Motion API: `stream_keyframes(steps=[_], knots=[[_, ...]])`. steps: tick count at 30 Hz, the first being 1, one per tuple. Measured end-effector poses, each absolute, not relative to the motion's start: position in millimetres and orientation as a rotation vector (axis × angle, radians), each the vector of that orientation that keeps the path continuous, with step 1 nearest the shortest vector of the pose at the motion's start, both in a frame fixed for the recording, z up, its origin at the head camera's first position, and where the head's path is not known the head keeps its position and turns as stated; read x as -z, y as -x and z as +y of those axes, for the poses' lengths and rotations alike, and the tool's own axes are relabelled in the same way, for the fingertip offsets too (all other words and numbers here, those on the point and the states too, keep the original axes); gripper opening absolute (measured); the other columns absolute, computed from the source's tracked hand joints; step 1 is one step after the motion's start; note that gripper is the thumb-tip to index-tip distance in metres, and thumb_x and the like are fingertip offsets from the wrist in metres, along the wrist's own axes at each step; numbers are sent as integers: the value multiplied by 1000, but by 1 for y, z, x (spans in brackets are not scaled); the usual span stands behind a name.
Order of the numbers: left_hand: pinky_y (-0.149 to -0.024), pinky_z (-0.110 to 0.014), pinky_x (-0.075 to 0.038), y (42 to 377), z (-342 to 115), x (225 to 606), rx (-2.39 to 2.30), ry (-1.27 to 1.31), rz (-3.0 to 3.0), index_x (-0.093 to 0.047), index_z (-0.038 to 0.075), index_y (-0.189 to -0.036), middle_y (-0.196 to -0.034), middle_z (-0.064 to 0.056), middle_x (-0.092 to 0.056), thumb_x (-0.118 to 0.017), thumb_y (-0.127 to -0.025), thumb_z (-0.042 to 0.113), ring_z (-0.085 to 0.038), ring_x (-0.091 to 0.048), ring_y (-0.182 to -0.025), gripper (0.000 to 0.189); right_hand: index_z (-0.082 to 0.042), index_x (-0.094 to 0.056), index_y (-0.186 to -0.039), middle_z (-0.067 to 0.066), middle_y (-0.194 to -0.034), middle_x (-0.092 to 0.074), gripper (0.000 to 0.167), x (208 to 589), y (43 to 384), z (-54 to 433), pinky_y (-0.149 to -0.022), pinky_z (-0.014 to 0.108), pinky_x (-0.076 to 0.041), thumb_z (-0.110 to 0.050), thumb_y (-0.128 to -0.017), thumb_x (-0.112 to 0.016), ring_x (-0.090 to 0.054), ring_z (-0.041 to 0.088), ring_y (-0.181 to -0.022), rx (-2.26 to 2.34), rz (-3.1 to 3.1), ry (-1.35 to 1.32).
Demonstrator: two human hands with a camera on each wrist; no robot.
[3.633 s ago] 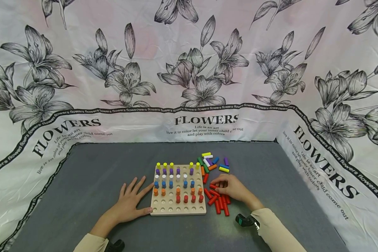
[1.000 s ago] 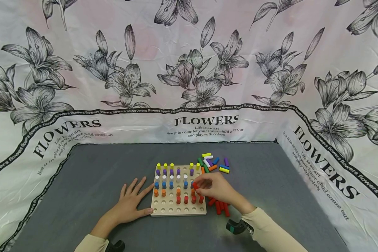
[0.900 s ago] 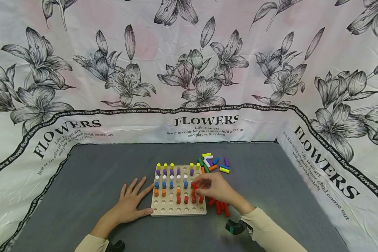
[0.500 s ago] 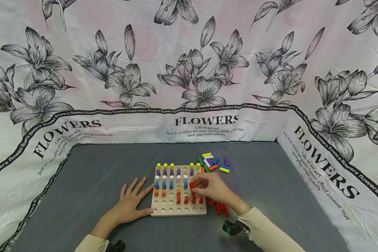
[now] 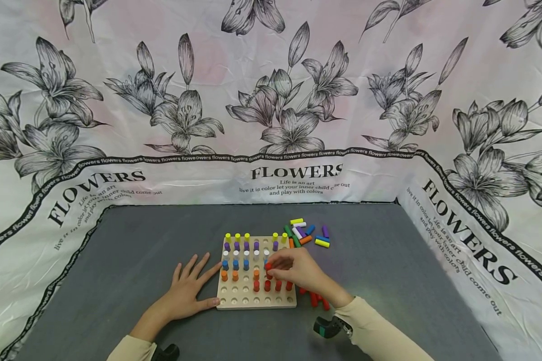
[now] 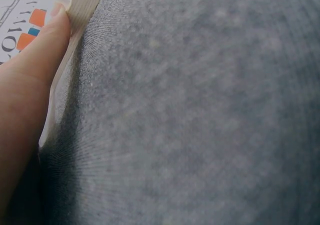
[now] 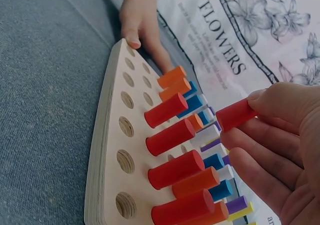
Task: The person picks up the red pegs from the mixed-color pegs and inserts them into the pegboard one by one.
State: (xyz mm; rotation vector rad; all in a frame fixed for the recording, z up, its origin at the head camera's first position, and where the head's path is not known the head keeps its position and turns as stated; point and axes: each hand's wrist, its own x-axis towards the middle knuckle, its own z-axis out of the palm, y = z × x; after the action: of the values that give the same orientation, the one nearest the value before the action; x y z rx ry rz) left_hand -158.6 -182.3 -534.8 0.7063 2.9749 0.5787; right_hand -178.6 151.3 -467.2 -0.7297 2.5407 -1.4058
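Note:
A wooden pegboard lies on the grey table with rows of yellow, purple, white, blue, orange and red pegs standing in its holes. My left hand is spread flat on the table, thumb and index fingertip touching the board's left edge. Above the board, my right hand pinches a red peg between thumb and fingers. In the right wrist view that peg is tilted and apart from the holes. Below it, several red pegs stand in one row, and the board's front row shows bare holes. The right hand covers part of the blue and orange rows.
Loose red pegs lie right of the board, partly behind the right forearm. A mixed pile of loose pegs, including an orange peg, lies at the board's back right corner. A flower-printed cloth hangs behind the table.
The right hand has picked a red peg from the loose pile and carried it left over the board. During the last second it has shifted further left. The left hand stays put.

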Motion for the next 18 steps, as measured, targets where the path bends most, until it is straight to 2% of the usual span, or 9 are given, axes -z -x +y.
stream_keyframes(steps=[18], knots=[[-109,-78,-11,159,-183,535,-565,-700,2968,-33,33,-155,-165,-15,-23,-62,-83,69,-49,-18,-150,86,-18,-73,-103,-1,-97,-76,15,471,175,135,-75,20,-57,-21,-88,-76,-70,5,-82,1470,2508,724]])
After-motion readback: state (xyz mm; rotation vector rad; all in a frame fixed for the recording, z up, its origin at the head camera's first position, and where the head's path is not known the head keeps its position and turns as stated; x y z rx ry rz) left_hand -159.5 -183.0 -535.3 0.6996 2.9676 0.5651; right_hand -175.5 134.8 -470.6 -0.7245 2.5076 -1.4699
